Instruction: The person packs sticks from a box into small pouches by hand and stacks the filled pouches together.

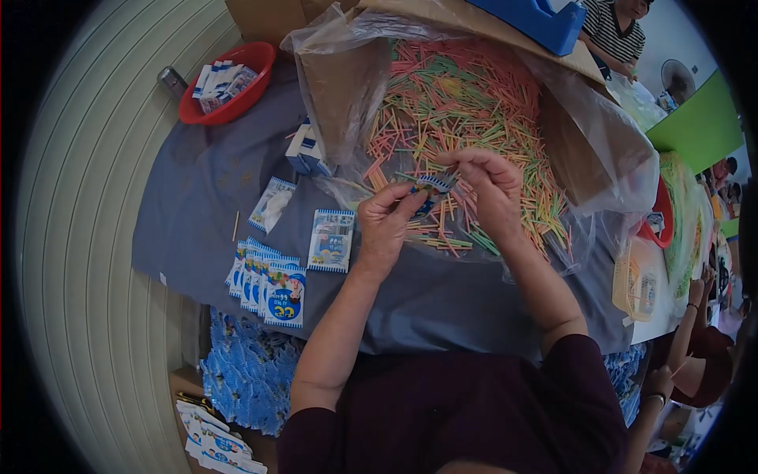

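My left hand (385,229) pinches a small blue-and-white printed packet (430,189) between thumb and fingers, over the near edge of a heap of thin colored sticks (466,103). Just right of the packet's top edge, my right hand (496,189) has thumb and fingertips pressed together; what they hold is too small to make out. Left of my left hand, a single packet (330,241) lies flat on the grey cloth. Another packet (272,205) with something white on it lies farther left. Below them is a fanned row of packets (284,296).
A plastic-lined cardboard box (335,87) surrounds the sticks. Small boxes (308,150) stand at its left, beyond them a red bowl (264,59). A blue tape dispenser (545,28) sits at the back. At right are a yellow basket (628,276) and other people.
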The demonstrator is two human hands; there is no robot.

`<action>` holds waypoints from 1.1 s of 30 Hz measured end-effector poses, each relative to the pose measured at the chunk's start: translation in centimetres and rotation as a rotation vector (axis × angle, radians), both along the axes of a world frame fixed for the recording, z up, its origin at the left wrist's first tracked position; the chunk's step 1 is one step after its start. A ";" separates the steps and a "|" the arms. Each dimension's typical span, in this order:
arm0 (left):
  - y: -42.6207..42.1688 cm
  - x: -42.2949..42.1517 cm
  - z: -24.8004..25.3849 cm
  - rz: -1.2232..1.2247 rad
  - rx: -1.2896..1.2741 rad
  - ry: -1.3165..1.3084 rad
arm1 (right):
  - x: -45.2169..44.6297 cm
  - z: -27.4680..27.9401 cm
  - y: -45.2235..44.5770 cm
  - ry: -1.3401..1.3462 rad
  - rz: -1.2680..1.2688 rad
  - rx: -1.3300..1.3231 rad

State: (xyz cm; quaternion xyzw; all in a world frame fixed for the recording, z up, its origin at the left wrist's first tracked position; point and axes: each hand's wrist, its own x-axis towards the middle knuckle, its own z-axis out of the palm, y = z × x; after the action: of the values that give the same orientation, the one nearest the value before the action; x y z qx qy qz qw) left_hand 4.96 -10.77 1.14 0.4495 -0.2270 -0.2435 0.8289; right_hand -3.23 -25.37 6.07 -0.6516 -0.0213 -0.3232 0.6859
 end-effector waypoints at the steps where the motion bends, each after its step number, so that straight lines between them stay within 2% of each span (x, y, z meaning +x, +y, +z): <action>1: 0.0 0.0 0.1 -0.001 0.005 -0.028 | 0.1 0.0 0.0 0.002 -0.002 0.002; 3: -0.2 -0.2 0.3 -0.008 0.008 -0.057 | 0.6 0.0 0.1 -0.086 0.001 0.152; 10: -0.3 -0.9 -1.0 -0.006 -0.058 0.024 | 1.2 -2.1 2.4 -0.008 0.043 0.114; 12: 0.1 -0.6 -0.9 -0.001 -0.069 0.018 | 1.2 -2.1 1.5 -0.056 -0.012 -0.301; 14: 0.9 -0.3 0.3 0.020 -0.131 0.186 | 0.4 -1.6 1.8 0.032 0.023 -0.195; 16: 1.1 0.3 -0.2 0.032 -0.148 0.179 | -0.1 -1.7 1.6 0.119 0.056 -0.091; 18: 1.3 0.2 -0.4 0.043 -0.166 0.170 | -0.1 -2.4 1.0 0.180 0.017 -0.311; 19: 1.5 0.0 -0.3 0.017 -0.126 0.135 | -0.2 -2.2 0.9 0.181 0.018 -0.310; 21: 1.8 -0.9 0.2 0.002 -0.079 0.109 | -0.6 -1.3 1.0 0.064 0.012 -0.490; 22: 2.3 -1.5 1.0 -0.018 -0.038 0.030 | -0.8 -0.7 1.2 0.066 0.041 -0.476; 24: 4.6 -2.1 0.6 0.017 0.138 -0.222 | -0.8 0.5 2.1 0.005 0.029 -0.675; 26: 7.4 -3.0 -0.7 0.133 0.226 -0.262 | -1.0 0.6 4.6 0.038 0.065 -0.673; 28: 10.0 -4.0 0.5 0.211 0.328 -0.424 | -1.3 0.2 6.2 0.089 0.341 -0.571; 30: 13.7 -4.8 0.9 0.310 0.557 -0.579 | -1.7 0.1 7.6 0.123 0.320 -0.582; 32: 17.2 -3.7 0.3 0.387 0.871 -0.725 | -2.4 0.3 7.3 0.204 0.416 -0.528; 33: 18.9 -3.0 0.0 0.440 1.028 -0.769 | -2.6 -0.3 6.4 0.216 0.357 -0.541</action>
State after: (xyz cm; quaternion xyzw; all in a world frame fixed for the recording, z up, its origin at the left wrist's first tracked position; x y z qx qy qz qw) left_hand 1.94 8.09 1.15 0.8769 -0.2644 0.0309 0.4002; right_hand -5.83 -18.94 5.78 -0.8264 -0.1473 -0.1096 0.5323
